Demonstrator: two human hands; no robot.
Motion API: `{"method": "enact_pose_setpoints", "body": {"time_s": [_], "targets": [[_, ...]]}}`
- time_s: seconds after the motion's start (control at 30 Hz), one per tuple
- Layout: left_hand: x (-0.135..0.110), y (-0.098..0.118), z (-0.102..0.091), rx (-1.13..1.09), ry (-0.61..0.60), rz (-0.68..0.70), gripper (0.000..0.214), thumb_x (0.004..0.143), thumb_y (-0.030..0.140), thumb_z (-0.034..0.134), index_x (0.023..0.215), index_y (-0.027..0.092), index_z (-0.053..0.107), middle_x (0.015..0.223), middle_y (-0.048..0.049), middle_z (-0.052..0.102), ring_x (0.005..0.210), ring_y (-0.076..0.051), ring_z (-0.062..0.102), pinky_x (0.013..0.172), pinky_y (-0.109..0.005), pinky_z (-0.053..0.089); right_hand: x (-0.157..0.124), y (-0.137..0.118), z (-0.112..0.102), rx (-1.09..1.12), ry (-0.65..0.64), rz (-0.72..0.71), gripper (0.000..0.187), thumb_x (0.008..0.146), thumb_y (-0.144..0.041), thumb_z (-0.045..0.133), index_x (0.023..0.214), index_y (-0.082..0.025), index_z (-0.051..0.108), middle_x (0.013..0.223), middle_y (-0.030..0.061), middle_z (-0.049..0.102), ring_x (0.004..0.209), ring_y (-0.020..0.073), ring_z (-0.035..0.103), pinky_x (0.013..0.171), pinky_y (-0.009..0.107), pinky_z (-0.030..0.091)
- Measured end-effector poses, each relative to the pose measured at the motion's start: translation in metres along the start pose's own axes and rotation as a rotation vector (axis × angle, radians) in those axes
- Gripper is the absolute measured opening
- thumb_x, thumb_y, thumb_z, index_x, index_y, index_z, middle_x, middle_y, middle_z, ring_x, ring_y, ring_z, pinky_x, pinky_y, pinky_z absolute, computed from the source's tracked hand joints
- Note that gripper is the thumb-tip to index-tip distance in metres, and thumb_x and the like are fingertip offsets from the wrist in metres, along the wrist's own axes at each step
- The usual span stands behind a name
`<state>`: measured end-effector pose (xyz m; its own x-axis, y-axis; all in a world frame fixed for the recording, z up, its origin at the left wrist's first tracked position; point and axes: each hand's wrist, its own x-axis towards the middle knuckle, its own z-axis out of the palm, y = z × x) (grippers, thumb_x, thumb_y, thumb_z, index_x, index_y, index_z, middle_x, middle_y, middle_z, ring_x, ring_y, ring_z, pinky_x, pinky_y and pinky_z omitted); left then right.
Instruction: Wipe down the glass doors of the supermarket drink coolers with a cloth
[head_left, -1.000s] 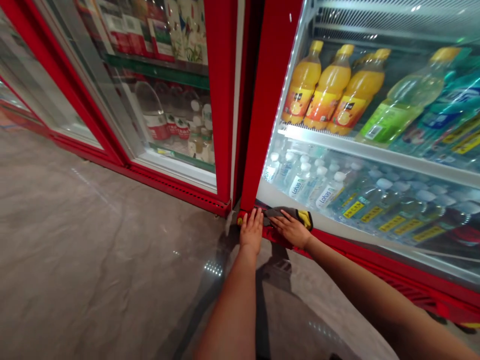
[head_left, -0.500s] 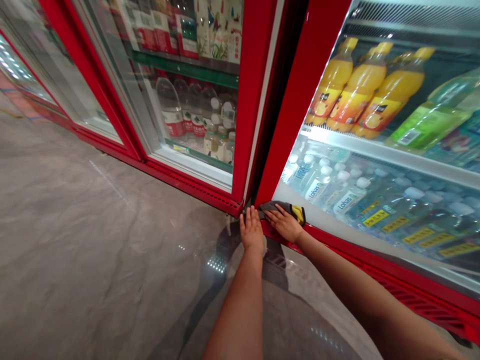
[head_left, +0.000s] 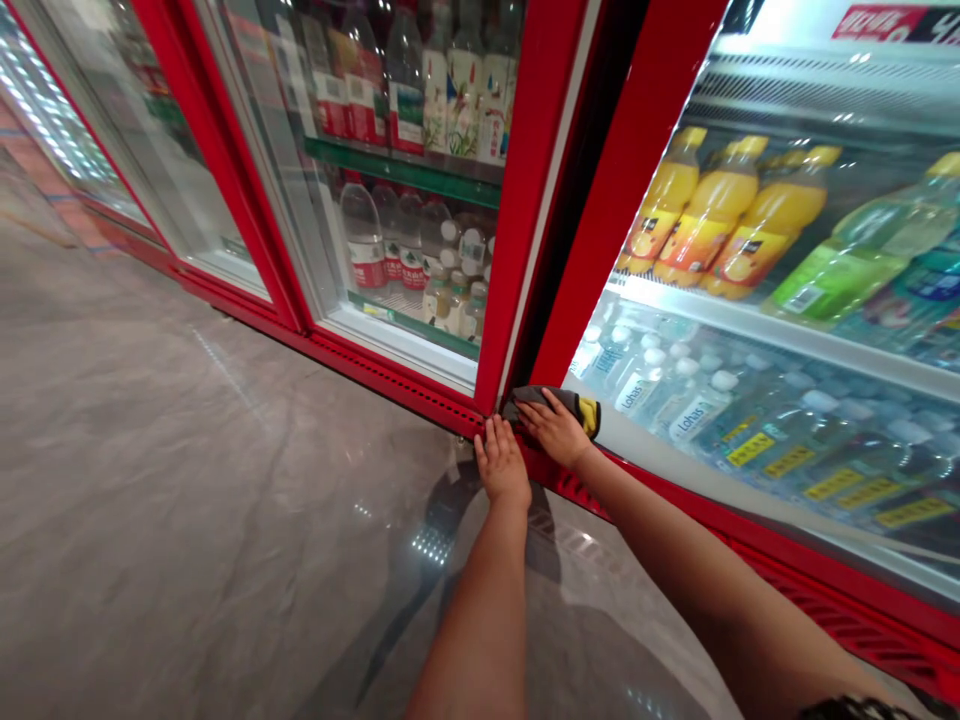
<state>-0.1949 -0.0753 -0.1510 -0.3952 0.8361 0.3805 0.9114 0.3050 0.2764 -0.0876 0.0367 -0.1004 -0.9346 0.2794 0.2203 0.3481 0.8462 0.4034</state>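
Beneath my right hand (head_left: 555,428) is a grey cleaning cloth with a yellow patch (head_left: 588,412). That hand holds the cloth against the lower left corner of the red cooler frame (head_left: 551,370), fingers laid over it. Just left of it, my left hand (head_left: 501,468) is open, its fingers stretched toward the bottom red edge where two coolers meet. The left fingertips appear to touch that edge; nothing is in that hand. Part of the cloth is hidden under the right fingers.
The right cooler shows orange juice bottles (head_left: 739,220) above water bottles (head_left: 690,415). Another red-framed glass door (head_left: 390,250) stands at left, with bottles on shelves. The shiny grey floor (head_left: 187,500) reflects lights. A vented red base (head_left: 847,620) runs along the lower right.
My right hand and the cloth have shifted slightly left and up in view, closer to the gap between the coolers. The whole view has also tilted a little; my left hand stays near the corner.
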Motion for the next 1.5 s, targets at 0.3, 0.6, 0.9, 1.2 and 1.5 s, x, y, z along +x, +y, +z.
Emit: {"method": "enact_pose_setpoints", "body": {"time_s": [0.3,0.6,0.9,1.2,1.5], "targets": [[0.032,0.028,-0.04,-0.03,-0.086,0.038,0.075,0.088,0.004,0.036,0.161,0.011,0.022,0.168,-0.0172,0.017,0.157,-0.029,0.012,0.126,-0.058,0.016,0.012,0.066,-0.105,-0.093,0.216,0.061,0.051,0.098,-0.015,0.045,0.149,-0.014,0.049,0.16,0.0128,0.041,0.144,0.0266,0.042,0.129,0.058,0.005],[0.068,0.076,-0.092,-0.11,0.113,0.166,0.084,0.082,0.008,0.048,0.161,0.009,0.019,0.169,-0.0172,0.011,0.157,-0.032,0.009,0.126,-0.057,0.017,0.036,0.132,-0.221,-0.245,0.451,0.157,0.048,0.099,-0.015,0.043,0.146,-0.018,0.052,0.159,0.0096,0.045,0.141,0.0275,0.044,0.127,0.061,0.005],[0.084,0.105,-0.121,-0.118,0.128,0.154,0.086,0.082,0.007,0.051,0.162,0.011,0.017,0.17,-0.0154,0.006,0.158,-0.03,0.005,0.127,-0.054,0.014,0.056,0.197,-0.323,-0.321,0.607,0.435,0.051,0.099,-0.016,0.04,0.149,-0.023,0.049,0.165,0.0093,0.034,0.151,0.0303,0.03,0.123,0.066,0.014],[0.076,0.102,-0.118,-0.124,0.084,0.148,0.089,0.079,0.006,0.054,0.161,0.009,0.019,0.169,-0.0172,0.009,0.157,-0.032,0.006,0.126,-0.057,0.014,-0.008,0.152,-0.222,-0.318,0.398,0.042,0.049,0.099,-0.016,0.048,0.148,-0.018,0.05,0.157,0.0122,0.047,0.139,0.0274,0.047,0.124,0.059,0.024],[0.081,0.127,-0.133,-0.184,0.29,0.302,0.093,0.082,0.01,0.057,0.163,0.014,0.011,0.17,-0.017,0.014,0.158,-0.032,0.002,0.126,-0.058,0.018,-0.005,0.173,-0.265,-0.351,0.445,0.15,0.044,0.098,-0.016,0.051,0.141,-0.019,0.057,0.151,0.0107,0.054,0.138,0.0299,0.047,0.125,0.063,0.019]]}}
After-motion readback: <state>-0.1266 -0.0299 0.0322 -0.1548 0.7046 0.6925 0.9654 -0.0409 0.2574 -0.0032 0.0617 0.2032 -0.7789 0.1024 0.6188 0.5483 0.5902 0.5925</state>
